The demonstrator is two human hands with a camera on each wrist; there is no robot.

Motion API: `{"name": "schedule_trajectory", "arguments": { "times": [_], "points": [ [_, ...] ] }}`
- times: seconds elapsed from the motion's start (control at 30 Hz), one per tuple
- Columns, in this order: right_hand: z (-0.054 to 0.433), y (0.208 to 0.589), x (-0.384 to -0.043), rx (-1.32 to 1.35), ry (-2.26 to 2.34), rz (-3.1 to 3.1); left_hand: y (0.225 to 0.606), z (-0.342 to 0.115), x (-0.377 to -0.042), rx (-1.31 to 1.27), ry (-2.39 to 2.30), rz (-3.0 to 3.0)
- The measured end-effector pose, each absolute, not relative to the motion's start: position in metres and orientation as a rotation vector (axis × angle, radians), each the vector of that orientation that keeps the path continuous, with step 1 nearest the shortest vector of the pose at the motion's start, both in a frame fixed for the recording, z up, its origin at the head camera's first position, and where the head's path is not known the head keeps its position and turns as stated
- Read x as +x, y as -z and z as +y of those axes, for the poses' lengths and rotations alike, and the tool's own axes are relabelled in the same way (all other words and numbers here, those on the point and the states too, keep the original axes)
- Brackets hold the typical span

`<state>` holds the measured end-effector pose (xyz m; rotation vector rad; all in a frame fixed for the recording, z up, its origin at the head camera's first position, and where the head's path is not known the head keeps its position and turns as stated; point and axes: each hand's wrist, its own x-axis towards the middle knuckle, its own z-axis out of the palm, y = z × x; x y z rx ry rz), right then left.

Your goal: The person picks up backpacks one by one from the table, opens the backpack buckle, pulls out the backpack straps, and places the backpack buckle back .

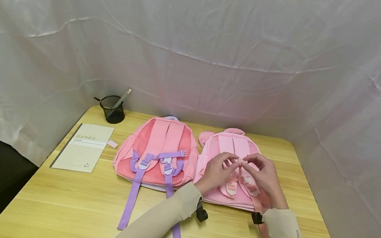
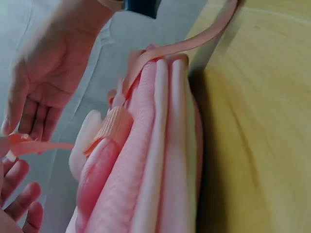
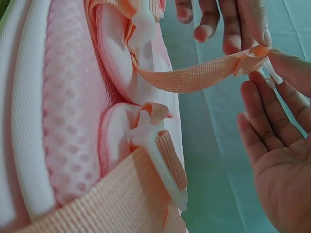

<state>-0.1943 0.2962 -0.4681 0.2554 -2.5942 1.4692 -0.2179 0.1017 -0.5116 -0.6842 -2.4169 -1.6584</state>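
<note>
A light pink backpack (image 1: 215, 148) lies on the table with its shoulder straps facing up. Over it my left hand (image 1: 218, 171) and right hand (image 1: 264, 176) meet fingertip to fingertip. Between them they pinch the end of a narrow peach strap (image 3: 189, 77), lifted off the bag and folded at the tip. A small white plastic piece (image 3: 274, 73) shows at my right fingertips in the right wrist view. Lower down, a white buckle (image 3: 155, 155) joins a wide peach webbing strap (image 3: 97, 199) to the bag. Fingers partly hide the strap end.
Left of it lies a coral-pink backpack (image 1: 122, 158) with purple straps (image 1: 130, 205) trailing toward the front. Farther left are a notebook (image 1: 85, 151), a small pink-and-white piece (image 1: 112, 143) and a black mesh pen cup (image 1: 115, 116). Pale curtains (image 1: 197, 50) surround the wooden table (image 1: 65, 206).
</note>
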Motion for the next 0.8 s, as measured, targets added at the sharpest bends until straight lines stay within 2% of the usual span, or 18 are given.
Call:
{"name": "schedule_trajectory", "arguments": {
  "times": [0.33,0.8],
  "points": [
    [0.288,0.475,-0.19,0.273,-1.523,-2.604,0.514,0.096,-0.219,-0.669,2.052,-2.233],
    [0.281,0.478,-0.187,0.279,-1.486,-2.547,0.521,0.093,-0.221,-0.707,2.12,-2.116]
  ]
}}
